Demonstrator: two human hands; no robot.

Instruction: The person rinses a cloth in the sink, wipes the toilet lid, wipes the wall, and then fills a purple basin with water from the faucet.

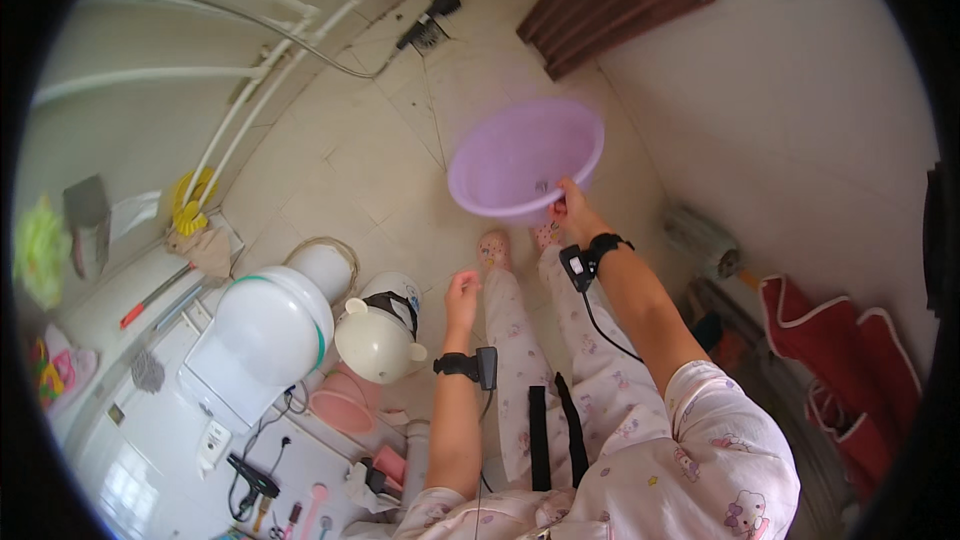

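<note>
A light purple plastic basin (517,157) is tilted in front of me above the tiled floor, its inside facing up. My right hand (576,211) grips the near rim of this basin, to the right of its middle. My left hand (463,291) hangs apart from the basin, fingers loosely bent, with nothing in it. Closest to that hand is a cream trash bin (380,341) with a rounded lid, bear-like ears and a black liner. Below the basin, my pink clogs (493,249) stand on the floor.
A black handheld shower head (439,11) lies by a floor drain (430,36), its hose running to the left wall. At left stand a white toilet (262,330) and a pink bucket (346,399). A brown slatted rack (619,0) is at the right wall, near red fabric (832,345).
</note>
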